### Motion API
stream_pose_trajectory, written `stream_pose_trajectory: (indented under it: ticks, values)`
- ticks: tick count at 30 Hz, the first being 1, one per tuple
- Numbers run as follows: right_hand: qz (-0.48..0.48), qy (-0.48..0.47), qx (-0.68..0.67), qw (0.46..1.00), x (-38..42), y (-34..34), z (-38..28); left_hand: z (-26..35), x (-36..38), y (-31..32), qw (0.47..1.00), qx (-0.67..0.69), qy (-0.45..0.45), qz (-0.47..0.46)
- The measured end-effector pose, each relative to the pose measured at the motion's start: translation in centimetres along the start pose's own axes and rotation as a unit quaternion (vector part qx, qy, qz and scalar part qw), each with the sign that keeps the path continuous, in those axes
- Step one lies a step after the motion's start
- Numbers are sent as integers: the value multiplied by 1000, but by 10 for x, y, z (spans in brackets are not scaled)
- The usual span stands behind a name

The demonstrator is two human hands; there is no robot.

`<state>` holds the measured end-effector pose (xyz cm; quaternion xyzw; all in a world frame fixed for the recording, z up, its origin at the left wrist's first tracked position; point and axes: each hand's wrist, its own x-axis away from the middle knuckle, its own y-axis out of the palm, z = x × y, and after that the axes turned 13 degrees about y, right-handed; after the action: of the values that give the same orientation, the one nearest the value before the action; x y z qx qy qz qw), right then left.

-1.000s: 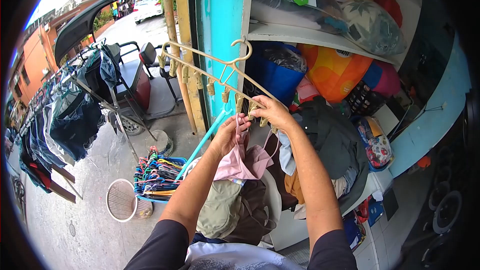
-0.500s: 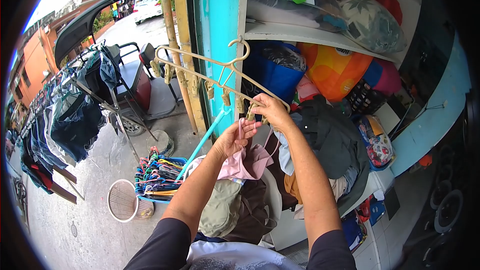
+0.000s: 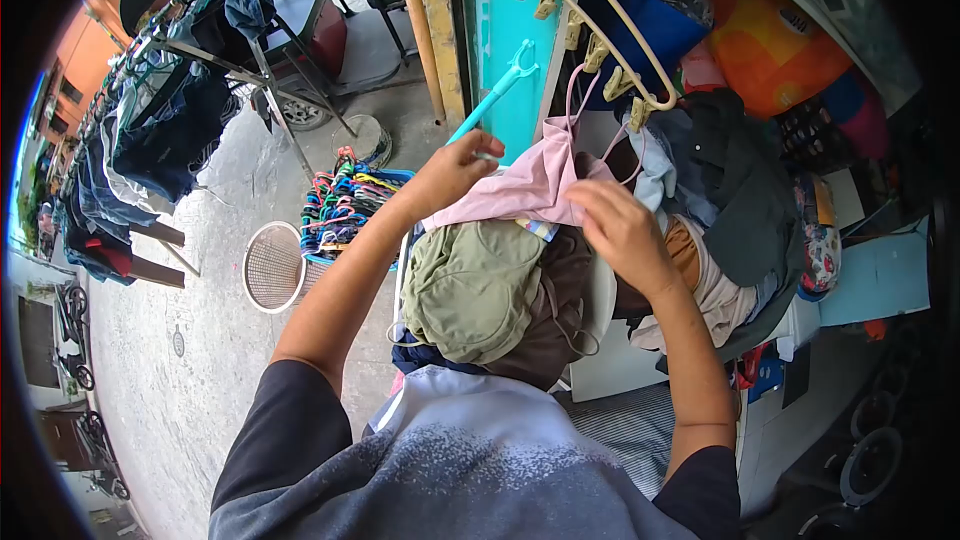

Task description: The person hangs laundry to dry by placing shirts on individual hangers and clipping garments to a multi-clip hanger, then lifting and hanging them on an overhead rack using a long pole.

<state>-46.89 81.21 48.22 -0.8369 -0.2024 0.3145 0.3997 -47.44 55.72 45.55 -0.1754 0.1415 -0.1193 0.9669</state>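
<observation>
A pink garment with thin straps hangs by its straps from clips of a beige clip hanger at the top. Its lower cloth drapes over a pile of clothes. My left hand is at the garment's left edge, thumb and fingers apart. In front of its right side is my right hand, fingers loosely bent and apart, holding nothing that I can see. A light green garment and a dark brown garment lie just below. What holds the hanger up is out of view.
A turquoise pole with a forked tip leans behind the left hand. A blue basket of hangers and a white mesh bin stand on the left floor. Denim shorts hang on a rack. More clothes are heaped at right.
Both hands have come off the hanger's clips and moved down and apart to the pink garment, which now hangs from the clips. The view has tilted downward.
</observation>
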Motion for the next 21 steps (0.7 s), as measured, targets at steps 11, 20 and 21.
stream_pose_trajectory:
  ticks: [11,20,21]
  values:
    - [-76,68,-9,995,65,92,-55,-24,146,12,946,-293,-126,53]
    - [-40,102,13,994,69,112,-13,-31,240,39,963,-117,-239,33]
    - [-43,89,-22,995,69,114,-7,-29,241,38,964,-116,-238,30]
